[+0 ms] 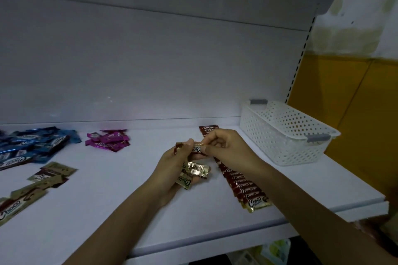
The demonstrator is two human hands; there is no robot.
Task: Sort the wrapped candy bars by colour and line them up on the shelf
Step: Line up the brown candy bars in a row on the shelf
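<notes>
My left hand (172, 163) grips a small bunch of wrapped candy bars (195, 170), gold and dark red, above the white shelf (129, 211). My right hand (224, 146) pinches the end of the top bar (197, 148) of that bunch. Just right of my hands, a long overlapping row of dark red bars (245, 187) runs from the shelf's back toward its front edge. A heap of blue bars (36, 146) lies at far left, a small heap of magenta bars (109, 140) beside it, and gold bars (36, 183) lie loose at the front left.
A white perforated plastic basket (284, 133) stands at the shelf's right end, close to the red row. The shelf's back panel (150, 71) is plain white. The shelf's front edge (215, 241) runs below my forearms.
</notes>
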